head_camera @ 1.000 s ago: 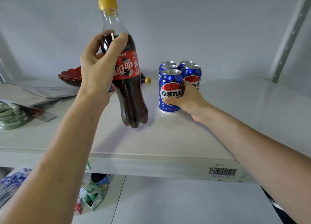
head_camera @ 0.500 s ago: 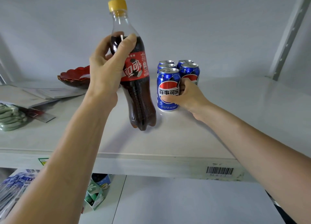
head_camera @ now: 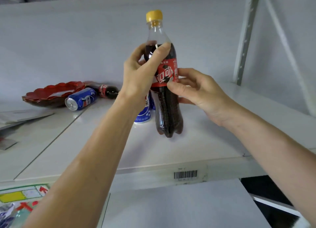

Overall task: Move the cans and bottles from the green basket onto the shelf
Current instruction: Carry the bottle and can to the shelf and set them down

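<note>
A cola bottle point(head_camera: 168, 106) with a yellow cap and red label stands upright over the white shelf point(head_camera: 196, 142); whether its base touches the board I cannot tell. My left hand point(head_camera: 142, 77) grips its upper body. My right hand point(head_camera: 196, 92) holds the bottle at the label from the right side. Behind the bottle and my left wrist, upright blue cans point(head_camera: 142, 114) are mostly hidden. Another blue can point(head_camera: 80, 99) lies on its side further left, and a small cola bottle point(head_camera: 107, 91) lies behind it. The green basket is out of view.
A red scalloped dish point(head_camera: 51, 94) sits at the shelf's back left, with papers point(head_camera: 22, 115) in front of it. A grey slotted upright point(head_camera: 244, 38) rises at the right. A barcode label point(head_camera: 185, 174) marks the shelf's front edge. Packages show on the level below at the left.
My right hand has let go of the front blue can and taken hold of the cola bottle's label. The bottle moved right, in front of the cans. The view shifted left.
</note>
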